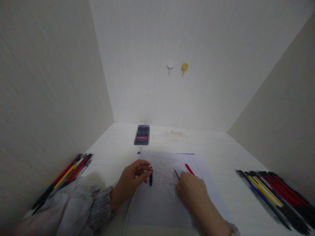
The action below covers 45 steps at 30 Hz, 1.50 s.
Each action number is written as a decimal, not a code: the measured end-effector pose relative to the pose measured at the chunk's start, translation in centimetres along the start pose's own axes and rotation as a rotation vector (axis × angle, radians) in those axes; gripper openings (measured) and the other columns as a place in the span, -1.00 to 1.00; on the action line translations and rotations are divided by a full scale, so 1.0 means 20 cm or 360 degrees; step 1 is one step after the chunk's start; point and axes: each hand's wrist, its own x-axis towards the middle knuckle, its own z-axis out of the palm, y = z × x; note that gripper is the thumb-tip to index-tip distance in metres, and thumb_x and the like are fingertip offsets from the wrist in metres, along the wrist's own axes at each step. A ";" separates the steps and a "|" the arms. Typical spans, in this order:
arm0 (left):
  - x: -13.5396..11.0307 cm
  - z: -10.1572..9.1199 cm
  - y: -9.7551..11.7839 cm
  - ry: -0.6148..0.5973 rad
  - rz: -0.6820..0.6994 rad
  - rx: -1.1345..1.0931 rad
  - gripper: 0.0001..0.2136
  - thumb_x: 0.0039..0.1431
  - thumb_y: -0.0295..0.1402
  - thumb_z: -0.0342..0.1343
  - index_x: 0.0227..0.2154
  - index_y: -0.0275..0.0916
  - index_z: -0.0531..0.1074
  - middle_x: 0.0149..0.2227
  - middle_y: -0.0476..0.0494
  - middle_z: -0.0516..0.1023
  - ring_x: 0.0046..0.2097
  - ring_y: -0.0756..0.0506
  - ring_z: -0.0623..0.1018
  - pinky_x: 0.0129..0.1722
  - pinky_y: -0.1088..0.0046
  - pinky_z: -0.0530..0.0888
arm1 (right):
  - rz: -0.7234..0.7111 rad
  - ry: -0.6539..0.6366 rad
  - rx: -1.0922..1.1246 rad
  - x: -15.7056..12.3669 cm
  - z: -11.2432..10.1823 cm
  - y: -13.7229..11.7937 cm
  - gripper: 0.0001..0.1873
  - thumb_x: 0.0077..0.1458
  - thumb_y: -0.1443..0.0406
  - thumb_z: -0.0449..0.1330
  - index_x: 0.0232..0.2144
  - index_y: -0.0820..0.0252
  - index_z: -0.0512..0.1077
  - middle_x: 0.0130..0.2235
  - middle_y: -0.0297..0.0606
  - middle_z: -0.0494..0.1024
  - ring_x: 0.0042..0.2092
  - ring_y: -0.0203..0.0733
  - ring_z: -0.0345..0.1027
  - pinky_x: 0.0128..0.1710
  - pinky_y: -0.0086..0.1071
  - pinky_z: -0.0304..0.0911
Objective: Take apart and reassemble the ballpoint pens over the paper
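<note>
My left hand [134,178], with a ring on one finger, is closed in a pinch at the top of a short black pen piece [151,178], which hangs upright over the paper. My right hand [193,190] is closed around a thin dark pen-like stick [177,174] that points up and left; the rest of it is hidden by the fingers. A red stick [189,169] shows just beyond the right knuckles, its lower end hidden, so I cannot tell if it is held. Beneath both hands lies a white sheet of paper [159,209] with dense dark marks.
Pens in several colours [71,170] lie at the left, partly behind my sleeve. More pens [273,193] sit at the right. A blurred-out phone-like object [142,135] with a white cable [128,209] lies at the back. Two hooks [184,67] hang on the wall.
</note>
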 end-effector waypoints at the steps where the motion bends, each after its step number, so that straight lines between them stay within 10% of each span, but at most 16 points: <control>1: 0.00 0.00 0.00 0.0007 0.0003 -0.0025 -0.76 -0.08 -0.36 0.11 -0.31 -0.29 0.25 -0.38 -0.10 0.48 -0.54 0.07 0.40 -0.53 0.53 0.38 | -0.0040 0.0039 0.0028 0.00 0.00 -0.01 -0.80 -0.10 0.41 -0.03 -0.48 0.28 0.39 -0.43 -0.07 0.49 -0.37 -0.12 0.38 -0.46 -0.38 0.14; 9: -0.01 0.01 0.03 0.0068 0.0061 -0.0031 -0.74 -0.06 -0.38 0.09 -0.28 -0.29 0.21 -0.38 -0.10 0.47 -0.54 0.07 0.40 -0.54 0.53 0.37 | -0.0625 0.0199 0.0511 -0.07 0.01 -0.06 -0.87 -0.10 0.38 -0.01 -0.54 0.16 0.34 -0.53 -0.34 0.47 -0.49 -0.30 0.31 -0.51 -0.48 0.05; 45: -0.04 0.02 0.06 -0.0047 0.0035 -0.0024 -0.66 -0.08 -0.34 0.12 -0.24 -0.25 0.17 -0.46 -0.01 0.43 -0.61 0.10 0.35 -0.63 0.59 0.33 | -0.0815 0.0256 0.0815 -0.05 0.02 -0.05 -0.85 -0.01 0.41 0.00 -0.45 0.18 0.37 -0.44 -0.32 0.39 -0.45 -0.36 0.24 -0.48 -0.51 0.10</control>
